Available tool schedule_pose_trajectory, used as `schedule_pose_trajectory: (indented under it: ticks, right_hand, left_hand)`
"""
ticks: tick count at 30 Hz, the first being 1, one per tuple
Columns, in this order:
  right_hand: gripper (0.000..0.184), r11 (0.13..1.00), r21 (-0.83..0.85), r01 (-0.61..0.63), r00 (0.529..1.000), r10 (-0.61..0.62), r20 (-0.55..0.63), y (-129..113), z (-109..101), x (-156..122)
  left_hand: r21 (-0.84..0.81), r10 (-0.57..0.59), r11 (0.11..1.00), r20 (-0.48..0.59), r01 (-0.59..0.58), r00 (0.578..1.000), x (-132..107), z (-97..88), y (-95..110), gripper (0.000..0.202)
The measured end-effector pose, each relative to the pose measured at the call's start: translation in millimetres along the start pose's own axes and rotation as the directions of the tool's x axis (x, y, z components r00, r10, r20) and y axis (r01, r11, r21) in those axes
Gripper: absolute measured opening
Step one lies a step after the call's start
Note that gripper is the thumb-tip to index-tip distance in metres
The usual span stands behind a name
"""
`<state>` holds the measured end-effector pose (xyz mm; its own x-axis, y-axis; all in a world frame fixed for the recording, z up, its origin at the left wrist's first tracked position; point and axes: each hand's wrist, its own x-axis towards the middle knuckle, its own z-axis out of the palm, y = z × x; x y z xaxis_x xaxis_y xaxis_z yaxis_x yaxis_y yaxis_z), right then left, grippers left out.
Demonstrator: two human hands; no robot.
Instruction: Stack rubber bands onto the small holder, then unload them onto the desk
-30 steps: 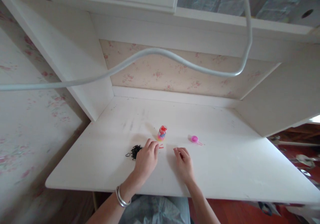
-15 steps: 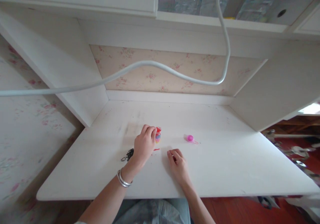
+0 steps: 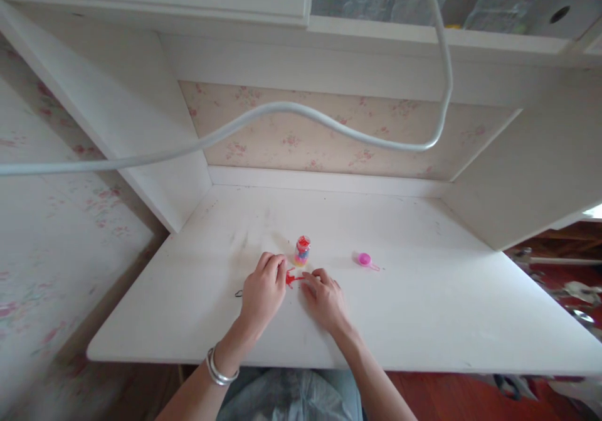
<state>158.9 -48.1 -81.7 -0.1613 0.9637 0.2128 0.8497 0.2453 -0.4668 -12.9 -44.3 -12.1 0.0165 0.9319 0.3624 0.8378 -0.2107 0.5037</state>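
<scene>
A small pile of red rubber bands (image 3: 290,278) lies on the white desk between my hands. My left hand (image 3: 264,289) is closed at the pile's left side, its fingertips pinched on some of the bands. From the right, my right hand (image 3: 325,298) has its thumb and index finger closed on the end of a red strand. Just beyond the fingers stands an uncapped clear jar (image 3: 302,251), with red pieces on top and blue, pink and yellow layers below. A black band (image 3: 239,293) peeks out beside my left hand, which hides the rest of the black pile.
A pink cap with a loop (image 3: 364,259) lies to the right on the white desk (image 3: 423,308). A thick white cable (image 3: 282,107) hangs across the view above the desk. Overhead, a shelf (image 3: 423,35) holds bottles. Side panels bound the desk left and right.
My left hand has let go of the jar and come down toward me to the red bands, where more now lie. My right hand has moved slightly left to meet them.
</scene>
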Motion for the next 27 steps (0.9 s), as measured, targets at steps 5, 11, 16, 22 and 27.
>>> schedule_pose_trajectory:
  ticks: [5,11,16,22,27]
  right_hand:
    - [0.027,0.999,-0.009,0.051,0.998,-0.05,0.039,-0.6,2.8,11.9]
    - [0.03,0.998,0.056,0.006,0.999,-0.009,0.053,7.5,-6.7,8.0]
    - [0.027,0.985,0.165,-0.054,0.998,0.058,-0.019,14.3,-23.2,3.1]
    - [0.029,0.958,0.285,-0.007,0.988,0.051,-0.145,-1.7,-52.2,13.3]
    - [0.028,0.949,0.312,0.056,0.975,0.016,-0.223,-28.3,-70.7,38.4]
  left_hand:
    - [0.151,-0.054,0.988,0.125,0.035,0.991,-37.2,9.4,-29.4,0.023]
    - [0.294,-0.115,0.954,0.197,0.053,0.974,-69.0,12.0,-43.9,0.026]
    - [0.334,-0.074,0.943,0.218,-0.003,0.973,-70.4,13.7,-36.8,0.026]
    - [0.418,-0.067,0.907,0.243,-0.043,0.968,-50.2,20.2,-30.0,0.03]
    - [0.446,-0.107,0.894,0.307,-0.044,0.946,-42.0,27.6,-32.1,0.03]
